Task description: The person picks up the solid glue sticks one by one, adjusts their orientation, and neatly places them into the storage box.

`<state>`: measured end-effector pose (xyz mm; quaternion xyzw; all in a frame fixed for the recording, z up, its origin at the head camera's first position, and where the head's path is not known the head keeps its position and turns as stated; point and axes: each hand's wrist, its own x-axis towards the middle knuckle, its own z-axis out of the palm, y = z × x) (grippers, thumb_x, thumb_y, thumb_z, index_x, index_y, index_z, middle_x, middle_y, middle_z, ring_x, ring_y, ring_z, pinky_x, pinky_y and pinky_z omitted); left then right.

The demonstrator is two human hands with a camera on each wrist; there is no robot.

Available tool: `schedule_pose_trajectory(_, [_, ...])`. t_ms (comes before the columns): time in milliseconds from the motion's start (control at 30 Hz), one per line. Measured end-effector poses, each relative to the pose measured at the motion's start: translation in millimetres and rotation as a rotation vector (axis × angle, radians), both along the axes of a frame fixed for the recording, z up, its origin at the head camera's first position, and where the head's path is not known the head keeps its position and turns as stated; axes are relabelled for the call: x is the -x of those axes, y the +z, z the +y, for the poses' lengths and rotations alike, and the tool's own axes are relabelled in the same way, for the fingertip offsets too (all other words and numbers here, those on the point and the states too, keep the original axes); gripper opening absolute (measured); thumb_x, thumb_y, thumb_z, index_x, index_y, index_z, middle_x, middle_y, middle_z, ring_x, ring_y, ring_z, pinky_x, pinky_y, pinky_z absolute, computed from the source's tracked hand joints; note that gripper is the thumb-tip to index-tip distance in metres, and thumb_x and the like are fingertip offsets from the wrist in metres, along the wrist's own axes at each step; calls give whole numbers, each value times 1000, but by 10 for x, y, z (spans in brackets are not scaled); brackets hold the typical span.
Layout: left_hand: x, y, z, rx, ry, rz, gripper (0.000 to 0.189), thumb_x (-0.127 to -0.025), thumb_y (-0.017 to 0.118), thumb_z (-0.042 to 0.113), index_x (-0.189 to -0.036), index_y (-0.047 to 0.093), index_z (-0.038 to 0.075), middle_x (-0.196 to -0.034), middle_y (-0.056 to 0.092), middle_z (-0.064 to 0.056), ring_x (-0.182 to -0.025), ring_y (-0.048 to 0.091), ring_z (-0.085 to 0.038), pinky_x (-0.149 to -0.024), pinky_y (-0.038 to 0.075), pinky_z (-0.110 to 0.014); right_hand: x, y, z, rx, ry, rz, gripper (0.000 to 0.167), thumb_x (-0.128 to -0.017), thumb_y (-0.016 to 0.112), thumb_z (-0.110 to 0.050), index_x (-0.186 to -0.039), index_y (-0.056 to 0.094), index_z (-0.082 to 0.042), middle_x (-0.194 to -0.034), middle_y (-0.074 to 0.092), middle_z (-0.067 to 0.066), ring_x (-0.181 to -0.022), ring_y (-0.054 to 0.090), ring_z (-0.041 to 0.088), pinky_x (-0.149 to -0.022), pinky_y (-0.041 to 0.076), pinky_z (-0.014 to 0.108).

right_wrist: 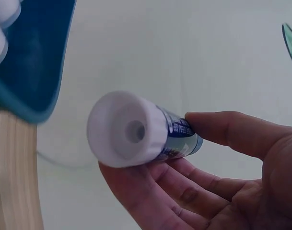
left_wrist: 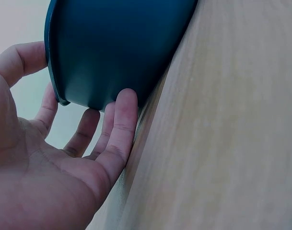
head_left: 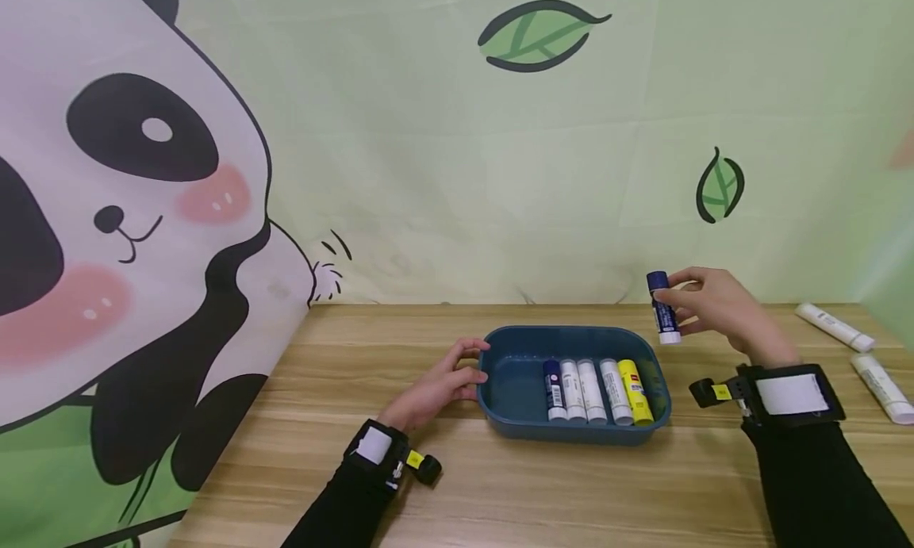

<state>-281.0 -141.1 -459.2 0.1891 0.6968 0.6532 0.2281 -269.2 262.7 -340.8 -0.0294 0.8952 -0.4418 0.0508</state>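
Note:
Thumb and fingers of my right hand (head_left: 721,306) pinch a dark blue glue stick (head_left: 664,308) above and beyond the right end of a blue plastic bin (head_left: 571,433). Its white base (right_wrist: 119,129) faces the camera in the right wrist view. My left hand (head_left: 435,385) touches the bin's left end, fingertips at the rim and outer wall, fingers spread and loosely bent. Inside the bin, side by side, lie a navy glue stick (head_left: 554,389), several white ones (head_left: 591,389) and a yellow one (head_left: 635,391).
Two more white glue sticks, one farther back (head_left: 834,326) and one nearer (head_left: 881,388), lie on the wooden table (head_left: 514,492) at the right. A printed backdrop (head_left: 400,175) with a panda and leaves stands behind the table.

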Motion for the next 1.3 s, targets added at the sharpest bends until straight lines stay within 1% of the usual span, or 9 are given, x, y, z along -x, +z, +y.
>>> schedule_pose_trajectory(300, [5,-15,-17,-18,-12,8,45,-96,55,14,-138,38,19,-139,28,-11,-95,56,-21,-84,50,-32,-59,81,-206,-11,47,14,69,-94,59,-39,-137,36,9,-121,54,34,-89,64,29,-73,56,40])
schedule_pose_trajectory(533, [1,-13,-9,-2,-10,13,44,-97,54,14,-138,38,20,-139,28,-11,-98,54,-22,-83,50,-32,-58,53,-351,-14,76,10,67,-93,60,-38,-137,37,7,-119,55,31,-87,63,28,-74,56,41])
schedule_pose_trajectory(867, [-4,4,-13,4,-8,7,44,-97,52,15,-138,38,20,-140,27,-11,-98,55,-22,-84,50,-31,-91,37,-606,-29,146,9,58,-94,62,-33,-133,43,5,-118,56,29,-86,62,27,-70,56,37])
schedule_pose_trajectory(967, [0,0,-16,5,-10,8,44,-98,51,15,-139,37,19,-140,27,-12,-98,55,-21,-84,50,-31,-107,31,-679,-26,177,11,54,-94,62,-31,-131,45,5,-114,58,27,-82,60,26,-68,56,37])
schedule_pose_trajectory(1067, [-4,1,-16,8,-8,8,43,-98,51,14,-139,37,19,-140,27,-11,-98,55,-21,-83,50,-30,-133,25,-744,-26,203,14,50,-94,62,-28,-129,47,5,-107,60,22,-78,60,24,-68,56,39])
schedule_pose_trajectory(1167, [-2,3,-9,8,-8,5,43,-98,50,14,-139,37,19,-140,27,-11,-97,55,-21,-83,50,-30,-151,14,-790,-37,218,16,47,-94,62,-26,-127,48,4,-99,61,19,-75,59,23,-66,56,39])
schedule_pose_trajectory(1300, [3,-2,0,2,-7,2,43,-98,51,13,-138,38,19,-139,27,-11,-97,55,-22,-83,50,-31,-154,-4,-820,-47,223,12,45,-94,62,-25,-126,49,4,-97,60,18,-75,58,23,-65,56,37])
